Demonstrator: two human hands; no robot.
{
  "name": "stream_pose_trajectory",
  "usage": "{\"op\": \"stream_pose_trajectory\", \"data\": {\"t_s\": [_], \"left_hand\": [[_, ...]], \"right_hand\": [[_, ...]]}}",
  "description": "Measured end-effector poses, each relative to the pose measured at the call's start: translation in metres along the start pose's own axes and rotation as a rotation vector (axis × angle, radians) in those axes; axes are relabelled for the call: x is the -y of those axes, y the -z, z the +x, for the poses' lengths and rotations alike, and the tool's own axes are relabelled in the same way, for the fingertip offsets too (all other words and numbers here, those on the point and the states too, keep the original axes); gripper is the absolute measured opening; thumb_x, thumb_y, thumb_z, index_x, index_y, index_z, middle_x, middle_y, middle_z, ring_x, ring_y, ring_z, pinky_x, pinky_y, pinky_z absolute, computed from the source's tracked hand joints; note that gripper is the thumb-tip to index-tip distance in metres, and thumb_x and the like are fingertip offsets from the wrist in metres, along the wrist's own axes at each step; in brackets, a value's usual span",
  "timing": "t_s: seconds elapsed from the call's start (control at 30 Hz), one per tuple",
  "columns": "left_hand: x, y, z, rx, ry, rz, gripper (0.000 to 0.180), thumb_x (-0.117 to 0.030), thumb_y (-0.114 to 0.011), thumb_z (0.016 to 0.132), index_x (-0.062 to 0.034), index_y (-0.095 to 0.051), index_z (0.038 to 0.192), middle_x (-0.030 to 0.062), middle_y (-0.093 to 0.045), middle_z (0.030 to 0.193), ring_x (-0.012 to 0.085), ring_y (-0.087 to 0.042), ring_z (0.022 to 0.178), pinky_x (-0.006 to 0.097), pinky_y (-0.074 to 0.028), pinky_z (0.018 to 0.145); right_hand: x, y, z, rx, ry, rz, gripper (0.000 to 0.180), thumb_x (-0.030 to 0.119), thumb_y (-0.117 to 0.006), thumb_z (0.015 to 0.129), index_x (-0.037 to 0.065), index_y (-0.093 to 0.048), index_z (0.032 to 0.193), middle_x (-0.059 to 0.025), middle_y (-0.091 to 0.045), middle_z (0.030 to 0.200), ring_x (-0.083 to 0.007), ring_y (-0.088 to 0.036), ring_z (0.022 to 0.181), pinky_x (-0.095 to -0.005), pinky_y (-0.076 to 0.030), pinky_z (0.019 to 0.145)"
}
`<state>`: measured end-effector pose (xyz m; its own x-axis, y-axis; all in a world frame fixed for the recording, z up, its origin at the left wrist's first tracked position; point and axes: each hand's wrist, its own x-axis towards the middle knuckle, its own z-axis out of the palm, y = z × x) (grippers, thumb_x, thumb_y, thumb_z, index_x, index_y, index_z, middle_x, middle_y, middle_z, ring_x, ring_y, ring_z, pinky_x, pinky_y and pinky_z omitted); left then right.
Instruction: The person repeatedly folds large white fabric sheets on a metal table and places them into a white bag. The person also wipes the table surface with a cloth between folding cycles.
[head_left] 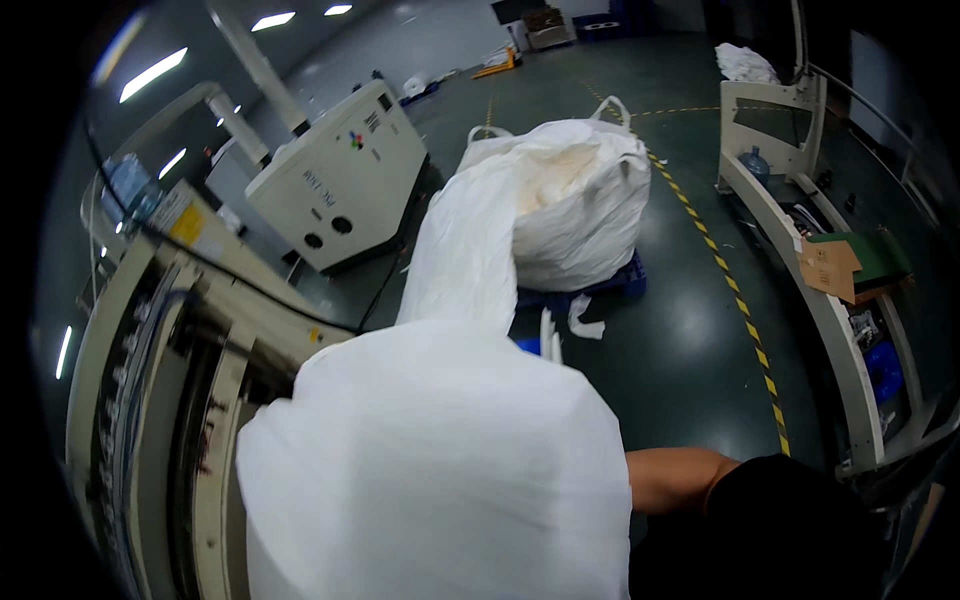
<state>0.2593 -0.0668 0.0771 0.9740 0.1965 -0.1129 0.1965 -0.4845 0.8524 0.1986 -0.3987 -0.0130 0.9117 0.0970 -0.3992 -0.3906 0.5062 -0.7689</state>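
Along the left edge, a beige machine (228, 420) is seen, with a white cabinet (345, 180) set beyond it. At lower middle, white sheeting (430, 450) is spread close to the camera; the left hand is hidden, so whether its fingers are clenched or released cannot be told. Behind the sheeting, a white strip (460, 250) is stretched toward a bulky white bag (590, 235), borne by a blue pallet (630, 280); whether strip and sheeting are joined is not shown. By the look of it, the bag has been largely filled, while the near sheeting is yet to be dealt with. At right, the right forearm (675, 480) is passed behind the sheeting, its fingers likewise concealed.
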Motion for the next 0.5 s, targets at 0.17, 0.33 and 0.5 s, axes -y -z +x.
{"op": "stream_pose_trajectory", "data": {"t_s": [0.17, 0.33, 0.5], "left_hand": [[-0.120, -0.104, 0.039, -0.041, -0.162, 0.024, 0.058, -0.043, -0.044, 0.093, 0.0053, -0.052, 0.125, 0.0185, -0.060, 0.118, 0.0293, -0.057, 0.107, 0.037, -0.043, 0.093], [-0.229, -0.187, 0.072, -0.043, -0.329, 0.022, 0.057, -0.042, -0.045, 0.093, 0.0053, -0.051, 0.125, 0.0185, -0.060, 0.118, 0.0294, -0.057, 0.107, 0.037, -0.043, 0.093], [-0.321, -0.269, 0.115, -0.046, -0.491, 0.032, 0.057, -0.041, -0.046, 0.093, 0.0054, -0.051, 0.125, 0.0186, -0.059, 0.119, 0.0296, -0.057, 0.107, 0.037, -0.043, 0.093]], "right_hand": [[0.079, 0.097, 0.019, -0.085, 0.089, -0.089, 0.061, 0.050, -0.044, 0.092, 0.003, -0.047, 0.131, -0.0175, -0.056, 0.120, -0.0282, -0.055, 0.110, -0.0397, -0.040, 0.096], [0.181, 0.138, 0.050, -0.014, 0.274, -0.195, 0.059, 0.048, -0.044, 0.092, 0.003, -0.047, 0.130, -0.0169, -0.057, 0.119, -0.0273, -0.055, 0.109, -0.0388, -0.041, 0.095], [0.289, 0.150, 0.105, 0.117, 0.551, -0.314, 0.057, 0.047, -0.044, 0.093, 0.004, -0.048, 0.130, -0.0164, -0.057, 0.118, -0.0263, -0.055, 0.109, -0.0378, -0.041, 0.095]]}}
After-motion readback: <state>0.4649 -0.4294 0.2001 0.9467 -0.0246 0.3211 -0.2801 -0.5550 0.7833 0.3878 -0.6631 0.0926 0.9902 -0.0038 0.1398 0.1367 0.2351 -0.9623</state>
